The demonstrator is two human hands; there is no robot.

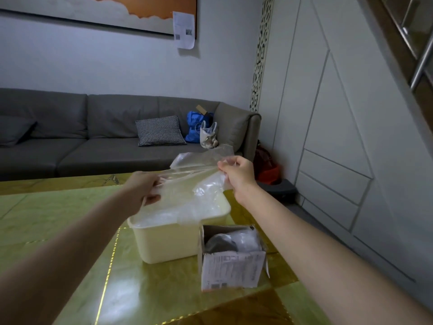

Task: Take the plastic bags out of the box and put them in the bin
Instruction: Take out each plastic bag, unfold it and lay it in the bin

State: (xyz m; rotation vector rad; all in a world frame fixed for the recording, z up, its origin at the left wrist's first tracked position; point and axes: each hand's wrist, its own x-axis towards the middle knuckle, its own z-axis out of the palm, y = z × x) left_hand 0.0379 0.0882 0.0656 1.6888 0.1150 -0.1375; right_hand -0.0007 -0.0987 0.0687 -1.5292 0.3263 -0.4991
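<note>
Left hand: the left hand (pixel 146 187) is over the far-left part of the bin, its fingers curled round the near-left edge of a clear plastic bag (pixel 194 177).
Right hand: the right hand (pixel 236 171) is raised above the bin's far-right corner, pinching the same bag between thumb and fingertips at its upper right edge.
Plastic bag: stretched between the two hands and held in the air, just above the open top of the bin; its lower part hangs down toward the bin (whether it touches what lies inside cannot be told).
Bin: a cream plastic bin (pixel 168 242), rectangular and open-topped, stands on the table; it holds more clear crumpled plastic, which reaches about up to its rim.
Box: a small cardboard box (pixel 232 270) with printed text on its near side stands upright, just beside the bin's near-right corner, its top open; inside show a dark rounded shape and some clear plastic (what the dark item is cannot be told).
Table: a glossy yellow-green table (pixel 70 219) with gold lines bears both containers.
Behind: a grey sofa (pixel 70 137) runs along the wall, with a checked cushion (pixel 159 130), a blue bag (pixel 194 126) and a pale handbag (pixel 208 134) on its right end.
</note>
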